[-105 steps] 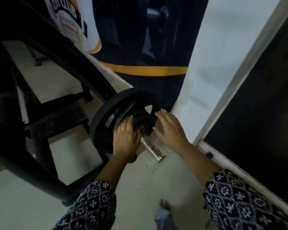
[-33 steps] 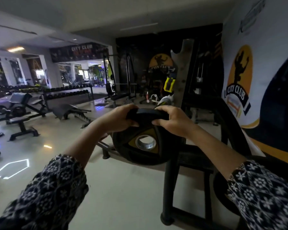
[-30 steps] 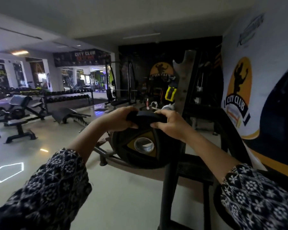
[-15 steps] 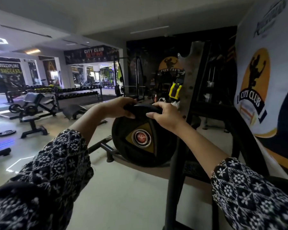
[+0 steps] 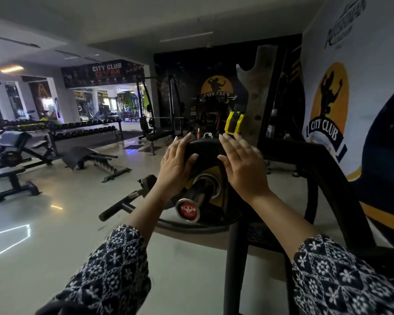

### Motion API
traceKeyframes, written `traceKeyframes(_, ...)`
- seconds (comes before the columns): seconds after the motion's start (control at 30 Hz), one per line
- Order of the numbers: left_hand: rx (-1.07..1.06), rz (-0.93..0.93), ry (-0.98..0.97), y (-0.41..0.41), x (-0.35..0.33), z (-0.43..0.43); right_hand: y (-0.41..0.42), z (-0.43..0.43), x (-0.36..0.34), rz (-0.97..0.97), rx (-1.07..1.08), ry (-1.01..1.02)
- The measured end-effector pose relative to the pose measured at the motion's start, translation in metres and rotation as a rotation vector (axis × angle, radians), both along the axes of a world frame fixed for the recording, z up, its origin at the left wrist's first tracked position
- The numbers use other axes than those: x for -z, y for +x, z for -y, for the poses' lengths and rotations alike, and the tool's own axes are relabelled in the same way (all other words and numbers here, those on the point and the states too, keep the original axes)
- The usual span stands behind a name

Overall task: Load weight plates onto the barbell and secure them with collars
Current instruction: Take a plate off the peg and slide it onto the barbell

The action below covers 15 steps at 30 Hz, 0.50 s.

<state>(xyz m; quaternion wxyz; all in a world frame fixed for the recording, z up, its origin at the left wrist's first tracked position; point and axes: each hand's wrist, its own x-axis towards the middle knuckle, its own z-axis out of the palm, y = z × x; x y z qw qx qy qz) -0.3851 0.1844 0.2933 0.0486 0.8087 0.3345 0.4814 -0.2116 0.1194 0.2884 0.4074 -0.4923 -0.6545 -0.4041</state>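
A black weight plate (image 5: 204, 153) with a yellow inner face sits on the barbell sleeve (image 5: 197, 196). The sleeve's chrome end with a red cap (image 5: 187, 209) points toward me, poking through the plate's hole. My left hand (image 5: 175, 167) lies flat against the plate's left face, thumb on the front. Fingers spread, my right hand (image 5: 241, 169) rests against the plate's right side. A larger dark plate rim (image 5: 191, 228) shows behind and below. No collar is in sight.
A black rack upright (image 5: 233, 269) stands right below the sleeve, with its sloped frame (image 5: 332, 178) on the right. A yellow J-hook (image 5: 233, 125) hangs on a steel post. Benches (image 5: 11, 176) and a dumbbell rack (image 5: 84, 130) fill the left floor. A wall banner (image 5: 328, 105) is on the right.
The plate I was carrying by its top edge has gone onto the barbell sleeve. My hands have shifted from gripping the rim to pressing flat on its face.
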Motion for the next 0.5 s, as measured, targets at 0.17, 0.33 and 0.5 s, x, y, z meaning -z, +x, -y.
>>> traceKeyframes(0.17,0.026,-0.038,0.040,0.038,-0.002,-0.053,0.039,-0.048,0.005,0.012,0.090,-0.011)
traceKeyframes(0.33,0.059,-0.071,0.033,0.076,-0.001,-0.108,0.079,-0.099,0.003,0.033,0.180,-0.046)
traceKeyframes(0.5,0.069,-0.032,0.044,0.107,0.004,-0.145,0.110,-0.142,0.000,0.080,0.223,-0.005)
